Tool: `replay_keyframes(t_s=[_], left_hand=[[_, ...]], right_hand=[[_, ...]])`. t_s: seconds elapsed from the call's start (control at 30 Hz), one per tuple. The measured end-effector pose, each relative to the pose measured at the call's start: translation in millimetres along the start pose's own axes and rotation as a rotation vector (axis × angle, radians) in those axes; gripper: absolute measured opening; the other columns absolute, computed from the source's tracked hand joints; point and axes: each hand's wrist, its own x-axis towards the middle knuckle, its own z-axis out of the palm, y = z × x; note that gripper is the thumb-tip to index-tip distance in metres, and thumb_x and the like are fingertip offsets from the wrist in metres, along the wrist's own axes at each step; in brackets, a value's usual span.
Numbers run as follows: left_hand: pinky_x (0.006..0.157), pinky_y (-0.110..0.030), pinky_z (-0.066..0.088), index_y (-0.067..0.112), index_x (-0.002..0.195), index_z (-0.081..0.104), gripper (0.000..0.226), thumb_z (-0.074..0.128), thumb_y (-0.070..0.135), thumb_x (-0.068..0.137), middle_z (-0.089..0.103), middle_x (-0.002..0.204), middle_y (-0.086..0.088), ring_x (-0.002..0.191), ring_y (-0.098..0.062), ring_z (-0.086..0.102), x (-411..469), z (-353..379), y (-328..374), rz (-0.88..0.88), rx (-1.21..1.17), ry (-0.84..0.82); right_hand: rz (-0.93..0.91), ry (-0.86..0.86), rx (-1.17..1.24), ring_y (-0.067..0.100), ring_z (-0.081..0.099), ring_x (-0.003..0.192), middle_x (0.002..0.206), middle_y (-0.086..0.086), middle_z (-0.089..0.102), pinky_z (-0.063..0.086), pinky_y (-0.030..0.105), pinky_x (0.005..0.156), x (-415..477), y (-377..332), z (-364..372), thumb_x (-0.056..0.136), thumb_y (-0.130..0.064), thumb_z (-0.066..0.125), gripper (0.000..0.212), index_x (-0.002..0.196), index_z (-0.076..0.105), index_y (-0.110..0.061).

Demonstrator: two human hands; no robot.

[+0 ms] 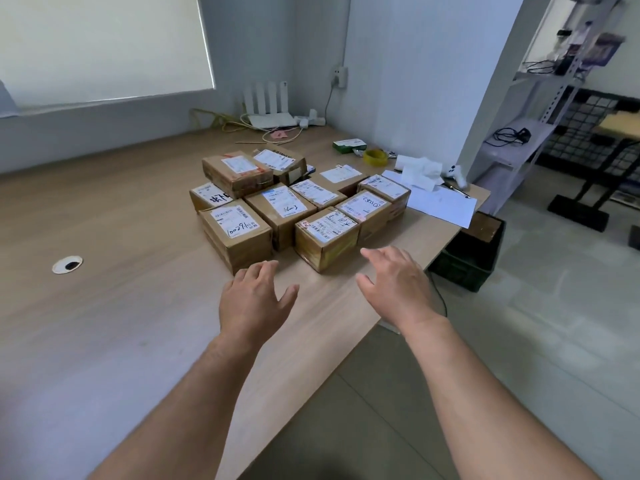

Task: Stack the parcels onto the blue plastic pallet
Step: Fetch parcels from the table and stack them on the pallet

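Note:
Several brown cardboard parcels with white shipping labels sit grouped on the wooden table [121, 237]. The nearest parcel [325, 237] stands at the front of the group, with another parcel [237, 237] to its left. One parcel [237, 173] lies on top of others at the back left. My left hand [254, 303] hovers over the table just in front of the left parcel, fingers spread and holding nothing. My right hand [398, 285] is held out near the table's right edge, beside the nearest parcel, also spread and holding nothing. No blue pallet is in view.
A dark green crate [467, 265] stands on the floor by the table's right edge. White paper sheets [440, 202], crumpled tissue, a yellow tape roll [375, 156] and a green box [349, 145] lie behind the parcels. A router with cables sits in the corner. Metal shelving [533, 98] stands at right.

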Motion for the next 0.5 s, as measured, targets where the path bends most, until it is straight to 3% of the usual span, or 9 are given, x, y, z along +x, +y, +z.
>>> replay_keyframes(t_s=[0.4,0.5], left_hand=[[0.098,-0.033,0.04,0.023,0.144,0.034,0.06,0.04,0.055,0.094,0.044,0.144,0.002,0.13,-0.018,0.04,84.7,57.9,50.5,-0.334,-0.097,-0.048],[0.098,-0.035,0.041,0.023,0.145,0.032,0.06,0.04,0.055,0.094,0.043,0.144,0.002,0.131,-0.018,0.039,111.2,74.6,63.3,-0.428,-0.137,-0.077]], right_hand=[[-0.116,-0.199,0.095,0.023,0.041,0.124,0.135,0.006,0.049,0.041,0.035,0.097,140.9,72.2,49.1,0.097,-0.035,0.048,0.047,0.14,0.042,-0.018],[-0.135,-0.251,0.131,0.025,0.038,0.128,0.139,0.008,0.046,0.039,0.036,0.101,174.9,88.3,64.9,0.097,-0.035,0.048,0.05,0.142,0.039,-0.016]])
